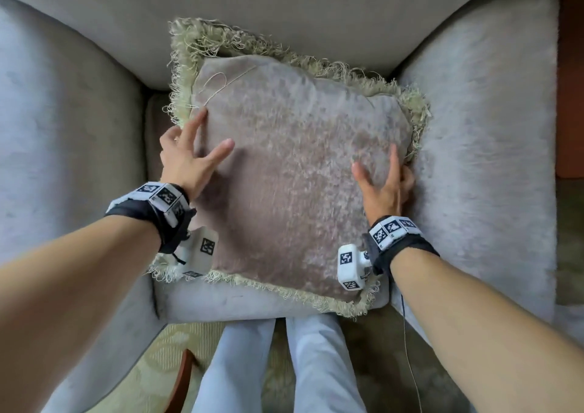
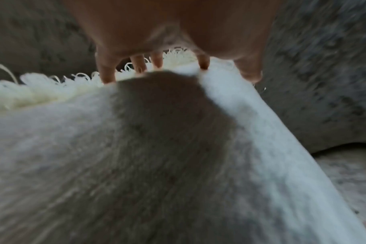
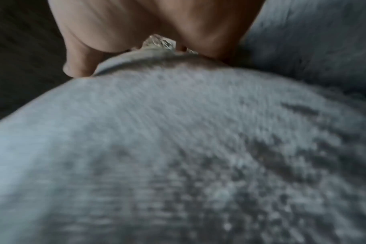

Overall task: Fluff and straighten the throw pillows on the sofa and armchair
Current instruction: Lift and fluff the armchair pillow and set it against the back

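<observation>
So I've got the throw pillow (image 1: 294, 172) lying on the armchair (image 1: 63, 121) seat, turned a bit so its corners don't line up with the seat edges. Far left corner is up against the backrest, and its right edge is jammed right against the inside of the right armrest (image 1: 486, 128), basically no gap there. On the left there's a strip of bare seat between the pillow and the left armrest, so that's the side with room to shift it. The near edge sits just about at the front edge of the seat, with the fringe (image 1: 284, 289) hanging over it a little. My left hand (image 1: 186, 156) is on the pillow's left edge, fingers spread and mostly straight, thumb on top and fingertips (image 2: 139, 65) reaching to the fringe, pressing rather than gripping. My right hand (image 1: 387, 185) is at the right edge, thumb and one finger laid straight on top while the other fingers tuck down over the side into the tight spot by the armrest; the wrist view is blurry, so I can't tell if they're actually clamped on the pillow. My legs (image 1: 284, 365) are right up against the seat front.
</observation>
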`<state>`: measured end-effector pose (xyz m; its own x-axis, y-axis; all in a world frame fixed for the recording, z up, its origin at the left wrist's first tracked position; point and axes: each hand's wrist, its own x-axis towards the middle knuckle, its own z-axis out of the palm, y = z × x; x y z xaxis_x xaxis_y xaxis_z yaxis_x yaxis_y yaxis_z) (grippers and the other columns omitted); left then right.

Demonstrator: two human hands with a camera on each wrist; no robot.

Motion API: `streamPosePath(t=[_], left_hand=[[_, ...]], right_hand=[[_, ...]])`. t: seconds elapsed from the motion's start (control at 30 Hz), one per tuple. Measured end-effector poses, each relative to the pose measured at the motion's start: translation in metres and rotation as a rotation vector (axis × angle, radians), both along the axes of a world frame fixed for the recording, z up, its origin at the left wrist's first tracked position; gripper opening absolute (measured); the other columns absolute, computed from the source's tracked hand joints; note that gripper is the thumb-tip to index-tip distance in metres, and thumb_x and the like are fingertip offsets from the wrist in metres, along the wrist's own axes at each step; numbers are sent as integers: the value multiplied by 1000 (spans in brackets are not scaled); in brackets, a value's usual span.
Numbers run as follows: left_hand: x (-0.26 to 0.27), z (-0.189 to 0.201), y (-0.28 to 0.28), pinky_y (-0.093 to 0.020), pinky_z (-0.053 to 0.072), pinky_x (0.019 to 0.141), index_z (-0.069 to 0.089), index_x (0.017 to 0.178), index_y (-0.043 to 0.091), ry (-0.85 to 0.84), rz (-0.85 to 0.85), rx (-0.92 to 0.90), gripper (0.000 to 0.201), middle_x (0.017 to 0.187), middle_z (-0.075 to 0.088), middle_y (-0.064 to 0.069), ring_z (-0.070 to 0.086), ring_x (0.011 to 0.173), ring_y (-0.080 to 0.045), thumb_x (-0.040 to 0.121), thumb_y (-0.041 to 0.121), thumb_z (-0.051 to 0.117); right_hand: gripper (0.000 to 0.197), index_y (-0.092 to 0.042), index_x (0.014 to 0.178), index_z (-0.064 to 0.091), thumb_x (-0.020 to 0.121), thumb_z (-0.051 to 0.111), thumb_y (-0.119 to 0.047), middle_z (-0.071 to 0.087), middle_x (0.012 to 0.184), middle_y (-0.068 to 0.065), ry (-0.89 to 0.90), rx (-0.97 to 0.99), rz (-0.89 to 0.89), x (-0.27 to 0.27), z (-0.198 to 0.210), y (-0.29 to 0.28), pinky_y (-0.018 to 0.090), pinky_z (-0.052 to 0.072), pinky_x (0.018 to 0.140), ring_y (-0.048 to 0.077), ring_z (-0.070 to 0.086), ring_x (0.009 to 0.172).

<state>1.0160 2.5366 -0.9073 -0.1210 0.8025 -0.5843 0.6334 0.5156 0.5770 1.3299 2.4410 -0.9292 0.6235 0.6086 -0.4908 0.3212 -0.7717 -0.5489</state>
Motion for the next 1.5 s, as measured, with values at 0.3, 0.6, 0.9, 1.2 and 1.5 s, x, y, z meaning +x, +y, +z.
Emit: streamPosePath(t=[0.3,0.6,0.9,1.2,1.5], left_hand=[[12,-32,6,-45,31,121,18,150,60,13,-20,78,99,158,33,-4,39,143,-24,70,66,77],[12,-32,9,-45,40,113,15,145,69,40,-73,79,99,150,45,-8,52,132,-32,65,76,73],[4,9,-14,-36,31,114,13,150,64,56,-169,223,99,152,40,-10,43,136,-30,68,80,67],[-18,76,-12,6,20,101,24,153,52,-54,84,556,104,137,38,8,38,122,6,64,66,76],[-14,83,41,-23,23,122,23,158,22,-176,193,878,109,144,36,-15,34,146,-19,72,58,81]], right_hand=[[91,-45,159,14,86,67,-60,27,162,8,59,120,-28,3,-37,-3,11,22,93,26,35,140],[97,-50,157,11,77,55,-81,38,155,17,84,67,40,9,-37,-2,34,35,105,37,47,132],[101,-39,159,20,74,65,-70,13,154,-35,42,359,113,-3,1,-5,6,17,106,-19,19,129],[105,-4,157,27,76,74,-54,25,162,6,-43,736,268,-20,106,46,5,24,111,-6,20,148],[110,6,155,22,80,66,-62,25,159,2,-209,992,374,-8,128,130,44,21,124,16,22,152]])
